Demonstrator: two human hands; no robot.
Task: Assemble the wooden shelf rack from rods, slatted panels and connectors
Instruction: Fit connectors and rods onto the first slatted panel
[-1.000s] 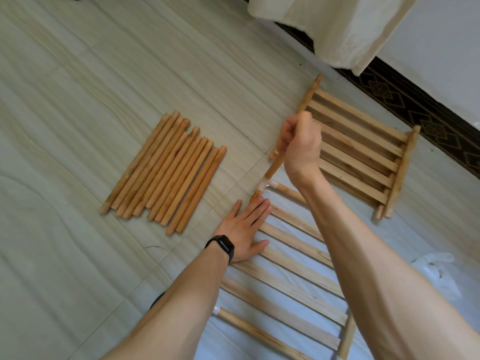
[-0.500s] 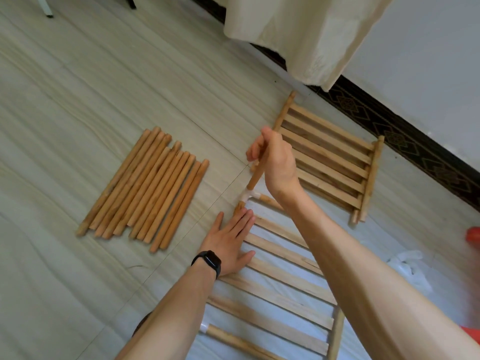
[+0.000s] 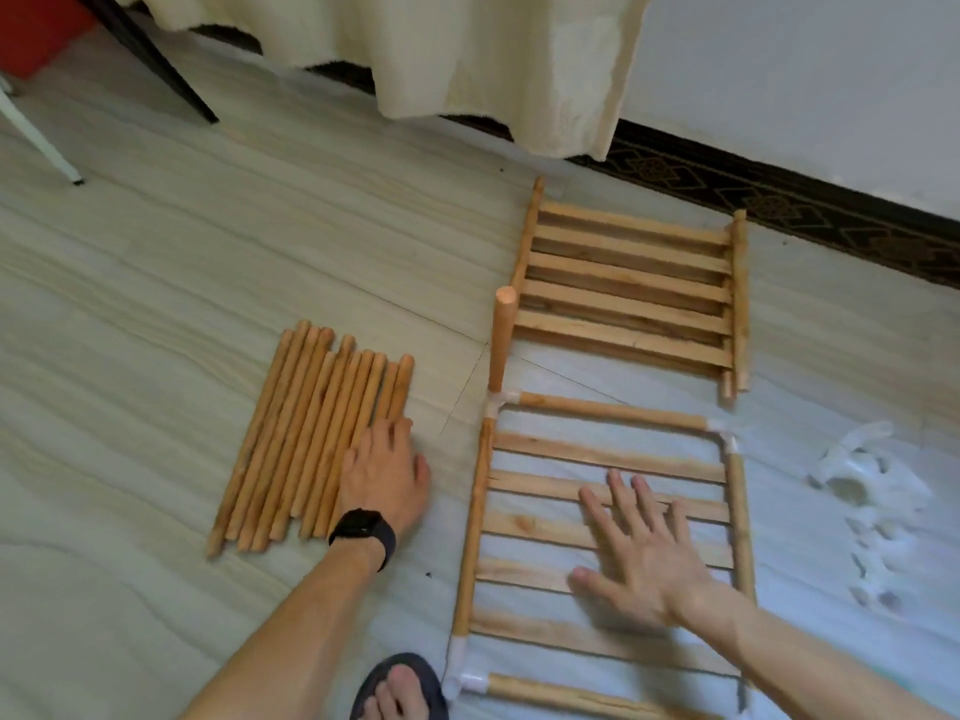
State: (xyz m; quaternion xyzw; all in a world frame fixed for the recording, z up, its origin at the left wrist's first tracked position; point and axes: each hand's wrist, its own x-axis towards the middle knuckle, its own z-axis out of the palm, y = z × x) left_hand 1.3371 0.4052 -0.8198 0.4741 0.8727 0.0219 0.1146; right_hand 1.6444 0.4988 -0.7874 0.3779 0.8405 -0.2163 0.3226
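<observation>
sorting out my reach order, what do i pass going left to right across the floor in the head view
loose rods → upright rod → right hand → connectors

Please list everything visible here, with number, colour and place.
loose rods: about ten, light brown, side by side on the floor, left.
upright rod: one, light brown, standing in the near panel's far-left corner connector.
near panel: one, light brown, white corner connectors, floor, centre.
far panel stack: one, light brown, near the wall.
loose connectors: several, white, floor, right.
cloth: one, cream, hanging, top.
sandal: one, dark, bottom edge.
watch: one, black, left wrist.
left hand: on the loose rods.
right hand: flat on the near panel.
</observation>
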